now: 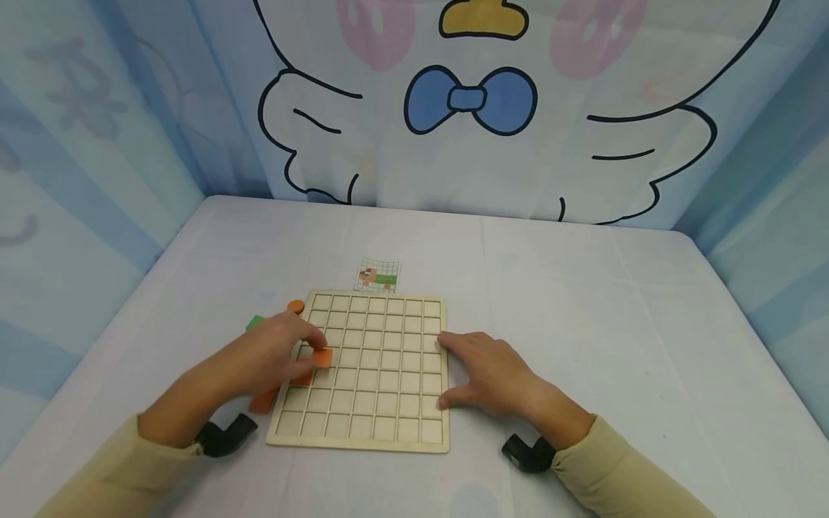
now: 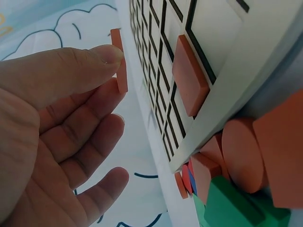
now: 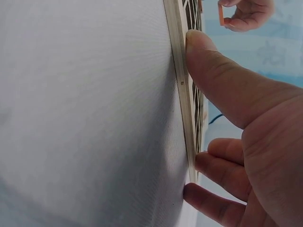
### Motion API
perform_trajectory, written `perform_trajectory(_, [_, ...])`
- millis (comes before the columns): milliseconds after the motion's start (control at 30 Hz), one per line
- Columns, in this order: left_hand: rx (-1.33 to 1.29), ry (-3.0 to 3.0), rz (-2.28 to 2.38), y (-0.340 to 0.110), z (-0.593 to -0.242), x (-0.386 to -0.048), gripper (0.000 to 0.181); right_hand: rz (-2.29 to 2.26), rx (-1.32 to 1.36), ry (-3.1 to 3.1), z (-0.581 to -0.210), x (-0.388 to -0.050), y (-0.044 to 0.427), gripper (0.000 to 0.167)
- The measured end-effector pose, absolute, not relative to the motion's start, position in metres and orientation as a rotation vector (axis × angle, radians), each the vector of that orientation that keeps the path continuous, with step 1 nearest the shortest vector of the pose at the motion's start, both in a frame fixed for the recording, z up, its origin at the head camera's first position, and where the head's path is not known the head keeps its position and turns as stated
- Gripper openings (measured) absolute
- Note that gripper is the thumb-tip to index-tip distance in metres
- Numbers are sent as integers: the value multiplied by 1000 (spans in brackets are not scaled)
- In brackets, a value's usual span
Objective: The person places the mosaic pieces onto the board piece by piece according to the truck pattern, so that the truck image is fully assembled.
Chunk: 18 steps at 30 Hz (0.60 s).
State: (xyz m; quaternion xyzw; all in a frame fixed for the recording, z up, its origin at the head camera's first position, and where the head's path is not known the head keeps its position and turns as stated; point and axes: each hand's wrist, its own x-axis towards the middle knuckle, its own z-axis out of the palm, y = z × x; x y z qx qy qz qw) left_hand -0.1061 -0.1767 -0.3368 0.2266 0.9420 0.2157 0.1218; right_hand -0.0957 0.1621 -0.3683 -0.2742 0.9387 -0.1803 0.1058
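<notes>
My left hand [image 1: 272,352] pinches an orange square tile [image 1: 323,357] between thumb and fingertips, above the left part of a wooden grid board [image 1: 382,381]. The left wrist view shows this tile edge-on and raised off the grid. A second orange tile [image 2: 189,75] lies on the board near its rim. My right hand [image 1: 495,374] touches the board's right edge with thumb and fingertips spread, fingers fairly straight. Loose pieces lie beside the board's left edge, partly hidden by my left hand: an orange disc [image 1: 296,306], green pieces [image 2: 234,203] and other orange blocks [image 2: 284,146].
A small printed card [image 1: 378,275] with a grid picture lies just beyond the board's far edge. White cloth covers the table [image 1: 583,309]. Patterned curtains [image 1: 473,165] stand behind it and on both sides.
</notes>
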Motion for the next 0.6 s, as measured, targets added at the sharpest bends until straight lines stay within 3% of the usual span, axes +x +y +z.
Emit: perform_trajectory(600, [705,2731,625,-173,-342,-102,21,-527,-805,2768,-369,-96,162,86])
